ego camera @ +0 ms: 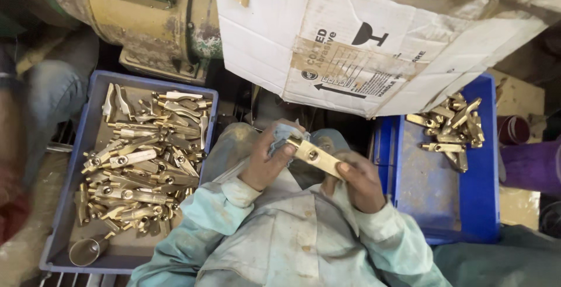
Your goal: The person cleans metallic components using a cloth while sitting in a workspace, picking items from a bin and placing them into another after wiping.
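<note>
My left hand holds a pale blue cloth against one end of a long brass lever part. My right hand grips the other end of that same brass part from below. Both hands are over my lap, between two blue trays. My sleeves are pale green and dusty.
A blue tray at the left holds several brass lever parts and a small metal scoop. Another blue tray at the right holds a smaller pile of brass parts. A white cardboard box and a yellow motor housing lie ahead.
</note>
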